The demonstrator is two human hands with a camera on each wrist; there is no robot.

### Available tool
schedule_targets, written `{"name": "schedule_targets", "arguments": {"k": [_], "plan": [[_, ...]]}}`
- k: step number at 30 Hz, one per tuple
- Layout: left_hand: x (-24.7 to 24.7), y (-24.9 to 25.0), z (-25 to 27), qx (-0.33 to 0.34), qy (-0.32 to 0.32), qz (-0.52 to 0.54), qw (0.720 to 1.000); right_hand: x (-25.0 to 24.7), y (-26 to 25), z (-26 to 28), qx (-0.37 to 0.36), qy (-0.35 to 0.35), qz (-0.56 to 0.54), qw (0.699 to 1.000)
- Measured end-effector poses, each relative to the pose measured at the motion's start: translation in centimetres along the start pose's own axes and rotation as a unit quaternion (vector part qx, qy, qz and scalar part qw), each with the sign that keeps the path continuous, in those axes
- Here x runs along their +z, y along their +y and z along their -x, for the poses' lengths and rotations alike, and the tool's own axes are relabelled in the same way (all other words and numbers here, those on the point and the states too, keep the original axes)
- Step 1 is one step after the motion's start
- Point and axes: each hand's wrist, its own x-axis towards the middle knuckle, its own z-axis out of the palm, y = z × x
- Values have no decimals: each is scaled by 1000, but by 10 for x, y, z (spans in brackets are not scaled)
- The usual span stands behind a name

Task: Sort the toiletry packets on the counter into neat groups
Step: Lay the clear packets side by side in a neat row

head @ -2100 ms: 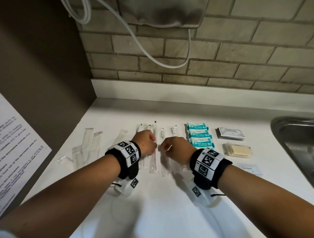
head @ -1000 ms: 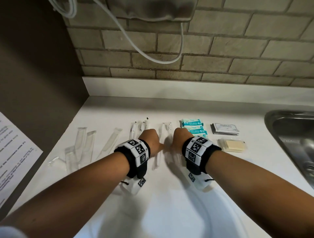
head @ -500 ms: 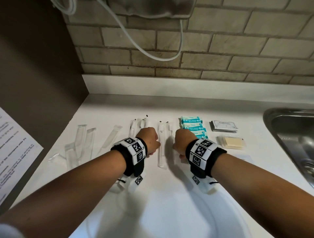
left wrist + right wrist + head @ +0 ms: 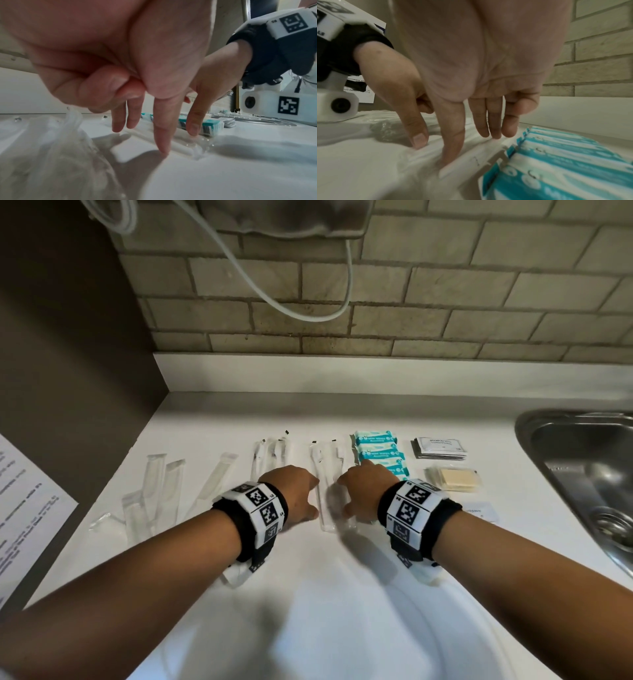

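Counter (image 4: 308, 594), white, lower half of the head view. Items from frame left to frame right.

1. Clear sleeves (image 4: 161, 491), left of centre: long flat wrappers fanned loosely, not squared.
2. Clear packets with dark end tabs (image 4: 270, 455), just left of centre, partly behind the left wrist.
3. Left hand (image 4: 294, 494), centre-left. Index finger (image 4: 162, 140) extended, tip down on the counter; thumb (image 4: 418, 129) straight, touching the edge of the centre packets; remaining fingers curled into the palm. It grasps nothing.
4. Centre clear packets (image 4: 327, 487), the item in hand. Long axis runs from frame bottom toward the wall at top. They lie directly between the two hands, about equally near each; the near ends sit level with the thumbs, the far ends beyond the knuckles.
5. Right hand (image 4: 363, 491), centre-right. Fingers (image 4: 452, 142) straight and pointing down, tips pressing the clear wrap, thumb on its right edge. Nothing gripped.
6. Teal wipe packs (image 4: 380, 453), just beside the right hand, stacked in an overlapping row.
7. Sachet stack (image 4: 440, 447) and tan bar (image 4: 455, 478), right of centre, well short of the sink (image 4: 582, 474).

Change against the earlier frames: both hands were bunched over the packets; they now stand apart, one on each long edge, and the centre packets lie straighter and closer together.

Judgement: the next move is an inward squeeze across the short axis.
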Motion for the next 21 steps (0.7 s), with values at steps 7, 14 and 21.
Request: {"name": "schedule_targets", "arguments": {"k": [7,14,21], "plan": [[-3,10,-5,26,9,27,999,1,-2,1,-9,13,21,1000],[0,9,-12,20,4,-31,999,-6,5,8,-24,-17,20,999],[-2,8,-17,10,-8,-31,999,-6,3,10,-24,-15,9,1000]]}}
